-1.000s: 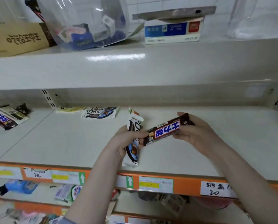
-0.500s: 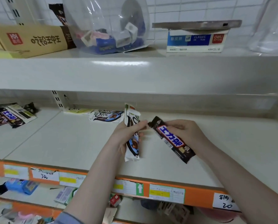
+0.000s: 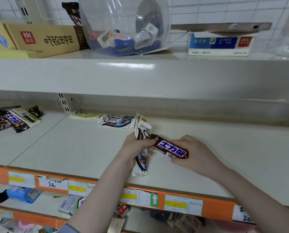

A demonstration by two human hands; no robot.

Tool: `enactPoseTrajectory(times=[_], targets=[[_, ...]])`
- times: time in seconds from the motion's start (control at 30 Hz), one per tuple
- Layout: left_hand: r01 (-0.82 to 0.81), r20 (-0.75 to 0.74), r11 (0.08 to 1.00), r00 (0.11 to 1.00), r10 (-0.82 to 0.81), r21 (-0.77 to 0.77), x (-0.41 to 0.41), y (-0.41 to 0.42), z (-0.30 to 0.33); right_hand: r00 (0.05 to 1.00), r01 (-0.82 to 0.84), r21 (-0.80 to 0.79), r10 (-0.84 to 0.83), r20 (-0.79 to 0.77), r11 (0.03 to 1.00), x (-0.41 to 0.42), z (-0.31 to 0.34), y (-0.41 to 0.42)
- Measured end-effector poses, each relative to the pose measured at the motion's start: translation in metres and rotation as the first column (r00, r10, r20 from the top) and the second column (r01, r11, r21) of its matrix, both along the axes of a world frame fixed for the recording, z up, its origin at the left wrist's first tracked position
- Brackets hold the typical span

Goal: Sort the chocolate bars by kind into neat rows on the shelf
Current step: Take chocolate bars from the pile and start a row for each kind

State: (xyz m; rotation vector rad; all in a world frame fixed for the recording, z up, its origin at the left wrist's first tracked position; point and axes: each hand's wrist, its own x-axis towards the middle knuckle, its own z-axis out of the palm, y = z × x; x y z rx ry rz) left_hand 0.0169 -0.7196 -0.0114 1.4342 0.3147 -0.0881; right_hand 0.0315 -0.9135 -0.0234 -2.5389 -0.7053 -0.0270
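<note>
My left hand (image 3: 135, 148) grips white Dove bars (image 3: 141, 149), held upright over the middle of the cream shelf (image 3: 73, 148). My right hand (image 3: 196, 153) holds a brown Snickers bar (image 3: 171, 148) with blue lettering, lying nearly flat. Its left end touches my left thumb. More Dove bars (image 3: 117, 121) lie at the back of the shelf. A pile of Snickers bars (image 3: 12, 121) sits at the far left.
The upper shelf carries a cardboard box (image 3: 44, 39), a clear plastic bag of small items (image 3: 123, 31) and a blue-and-white box (image 3: 221, 45). An orange price strip (image 3: 106, 190) runs along the shelf's front edge. Lower shelves hold assorted goods.
My right hand has turned the Snickers bar from a steep slant to nearly level and brought its left end against my left thumb. The camera has tilted a little.
</note>
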Motion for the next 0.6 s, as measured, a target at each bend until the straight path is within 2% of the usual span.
enactPoseTrajectory(times=[0.17,0.23,0.37,0.47,0.6], targets=[[-0.114,-0.015,0.983,0.994,0.113,-0.147,-0.006,0.016,-0.005,0.969,0.007,-0.077,0.013,0.248,0.997,0.026,0.003,0.002],[-0.163,-0.046,0.956,0.987,0.157,-0.244,-0.01,0.024,-0.005,0.954,0.018,-0.097,0.012,0.301,0.995,0.046,0.005,0.006],[-0.212,-0.137,0.876,0.976,0.169,-0.433,-0.019,0.039,-0.002,0.969,0.061,-0.14,-0.025,0.246,0.988,0.086,0.011,0.02],[-0.214,-0.146,0.844,0.976,0.162,-0.492,-0.023,0.049,-0.003,0.976,0.057,-0.192,-0.014,0.216,0.98,0.111,0.01,0.034],[-0.163,-0.133,0.811,0.986,0.105,-0.562,-0.025,0.059,-0.007,0.995,0.009,-0.232,0.014,0.098,0.973,0.131,0.008,0.049]])
